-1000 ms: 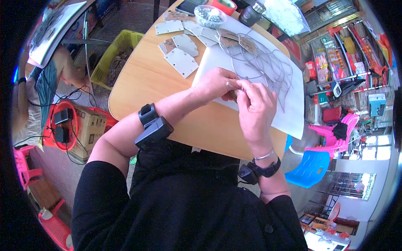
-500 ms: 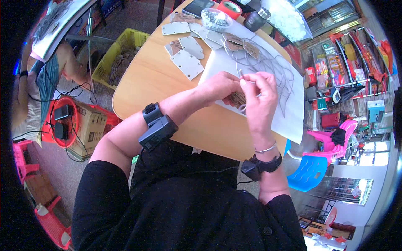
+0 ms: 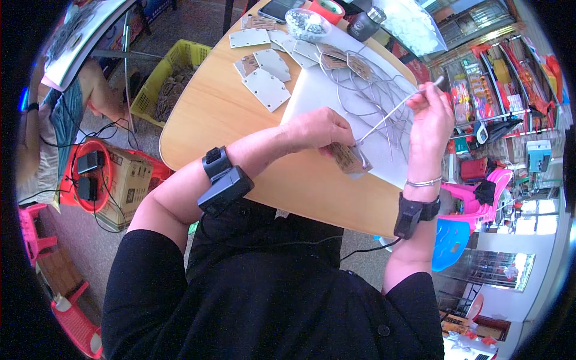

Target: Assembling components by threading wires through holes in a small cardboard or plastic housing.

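- The left hand point(image 3: 324, 129) is above the near side of the table point(image 3: 210, 120), its fingers curled and pinching one end of a brown card point(image 3: 348, 157).
- The brown card tilts out to the right of that hand, near the lower edge of a white sheet point(image 3: 303, 90).
- The right hand point(image 3: 432, 111) is raised, well apart from the left, its fingers pinching a pale cord point(image 3: 393, 112).
- The cord slants up from the brown card to the right hand, and its tip sticks out past the fingers.
- More grey cords point(image 3: 401, 91) lie in loose loops on the white sheet.
- At the far end of the loops, printed cards point(image 3: 358, 66) rest on the sheet.
- White cards point(image 3: 262, 90) with small holes lie overlapping on the table, to the left of the sheet.
- Beyond them stands a clear tub point(image 3: 309, 27) of small parts, with a phone point(image 3: 282, 10), a red roll of tape point(image 3: 328, 11) and a dark bottle point(image 3: 366, 25) nearby.
- A yellow basket point(image 3: 144, 102) stands on the floor, left of the table.
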The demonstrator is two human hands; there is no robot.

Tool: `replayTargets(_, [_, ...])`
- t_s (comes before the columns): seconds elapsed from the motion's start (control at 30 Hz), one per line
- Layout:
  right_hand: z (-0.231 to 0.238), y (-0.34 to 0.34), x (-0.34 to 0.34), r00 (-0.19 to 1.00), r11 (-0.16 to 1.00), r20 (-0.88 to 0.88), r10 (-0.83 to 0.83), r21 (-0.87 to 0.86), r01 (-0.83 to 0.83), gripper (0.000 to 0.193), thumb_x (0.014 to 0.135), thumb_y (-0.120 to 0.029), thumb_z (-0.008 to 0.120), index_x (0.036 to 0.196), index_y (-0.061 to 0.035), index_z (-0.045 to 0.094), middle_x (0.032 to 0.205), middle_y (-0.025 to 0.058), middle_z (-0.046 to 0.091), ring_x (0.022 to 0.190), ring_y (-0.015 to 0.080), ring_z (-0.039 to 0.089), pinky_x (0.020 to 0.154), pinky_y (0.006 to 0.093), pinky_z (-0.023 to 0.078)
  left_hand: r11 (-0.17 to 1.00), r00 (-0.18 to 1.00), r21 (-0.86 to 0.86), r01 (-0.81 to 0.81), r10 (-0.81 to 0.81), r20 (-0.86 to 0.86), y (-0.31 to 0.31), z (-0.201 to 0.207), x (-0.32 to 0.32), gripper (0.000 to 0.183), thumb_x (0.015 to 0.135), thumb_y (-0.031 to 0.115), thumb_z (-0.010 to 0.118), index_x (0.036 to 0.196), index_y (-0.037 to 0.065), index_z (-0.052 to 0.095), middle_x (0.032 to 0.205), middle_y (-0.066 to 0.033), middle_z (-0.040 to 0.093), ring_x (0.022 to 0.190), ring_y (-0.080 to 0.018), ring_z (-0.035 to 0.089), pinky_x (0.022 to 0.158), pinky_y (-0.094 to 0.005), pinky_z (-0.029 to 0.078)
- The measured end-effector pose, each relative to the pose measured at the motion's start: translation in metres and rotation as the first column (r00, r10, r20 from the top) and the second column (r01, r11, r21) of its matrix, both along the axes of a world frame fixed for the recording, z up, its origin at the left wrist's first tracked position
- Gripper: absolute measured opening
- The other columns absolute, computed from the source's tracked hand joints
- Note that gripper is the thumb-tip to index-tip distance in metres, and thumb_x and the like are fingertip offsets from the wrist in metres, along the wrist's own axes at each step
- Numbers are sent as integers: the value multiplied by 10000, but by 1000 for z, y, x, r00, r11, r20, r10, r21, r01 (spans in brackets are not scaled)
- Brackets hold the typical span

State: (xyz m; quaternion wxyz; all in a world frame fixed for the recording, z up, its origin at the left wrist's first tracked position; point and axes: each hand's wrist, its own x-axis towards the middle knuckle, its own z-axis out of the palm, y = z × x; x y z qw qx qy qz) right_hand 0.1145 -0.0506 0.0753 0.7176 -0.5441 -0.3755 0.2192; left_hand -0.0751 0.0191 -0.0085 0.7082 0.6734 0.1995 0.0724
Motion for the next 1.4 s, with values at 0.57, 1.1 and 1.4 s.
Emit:
replayTargets(0.57, [-33,-60,28,940,681,181,288,-729,-68,242,918,-257,562,911,-25,633,694,6,586,523,95,519,504,245,432,992,992,33,120,-121,44,-8,-10,10,231,858,217,612,903,-1,673,809,-46,657,701,-116,593,635,-254,486])
replayTargets(1.1, [-38,-84,-24,970,970,-211,122,-180,-161,98,885,-146,588,906,-51,596,806,3,604,632,44,484,586,190,386,999,999,16,34,-34,34,-14,-9,13,225,880,204,598,937,-6,657,793,-51,643,691,-114,606,612,-246,506])
replayTargets(1.4, [25,-97,-48,993,996,114,-44,79,35,171,935,-131,500,933,17,588,868,68,596,673,73,480,611,223,392,992,995,94,-89,92,-28,-11,-13,11,225,877,193,588,928,-16,653,772,-59,637,608,-107,589,540,-239,501])
